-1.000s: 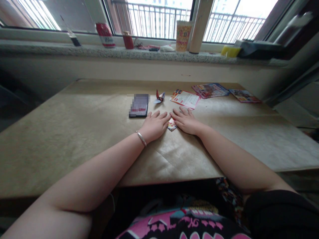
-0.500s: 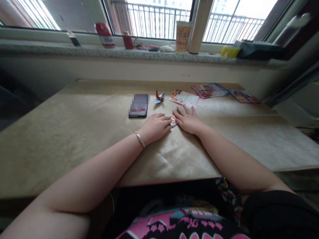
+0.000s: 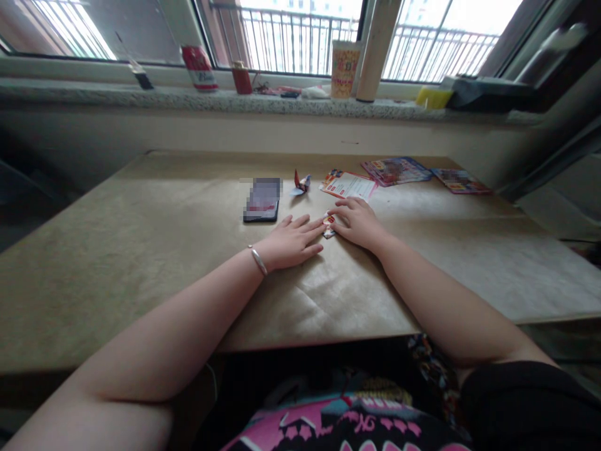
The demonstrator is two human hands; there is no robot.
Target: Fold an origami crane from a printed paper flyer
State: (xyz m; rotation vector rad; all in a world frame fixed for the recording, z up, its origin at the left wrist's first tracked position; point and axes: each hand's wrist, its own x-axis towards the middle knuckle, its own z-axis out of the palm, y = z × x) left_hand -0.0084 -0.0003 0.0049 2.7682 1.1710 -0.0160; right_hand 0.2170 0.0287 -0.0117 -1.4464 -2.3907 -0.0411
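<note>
Small folded piece of colourful printed paper (image 3: 329, 226) lies flat on the brown-paper-covered tabletop (image 3: 164, 250), mid-scene, between both hands and just near of the black phone (image 3: 261, 202).

Left hand (image 3: 290, 243): palm down, fingers spread wide and flat, holding nothing, tips just beside the paper's left edge. Silver bangle (image 3: 258, 260) on that wrist.
Right hand (image 3: 360, 224): fingers curled narrow, tips on the paper's right side. It looks like a pinch rather than a press, but it's too small to be sure.

Handling, my read:
- very light and thin, no stiffness except along the creases
- slides easily on the smooth covering and lifts with any draught
- creases and tears easily; not brittle
- best hold is a fingertip pinch at a folded edge or corner, with the other hand flat to pin it

Hard to make out:
- the paper's right part is under the right fingers
- fold shape and print are unreadable
- phone screen is blurred out
- small red-and-blue folded paper figure (image 3: 302, 181), far of the hands, has unclear form
- printed leaflets (image 3: 350, 185) at far right: text illegible
</note>
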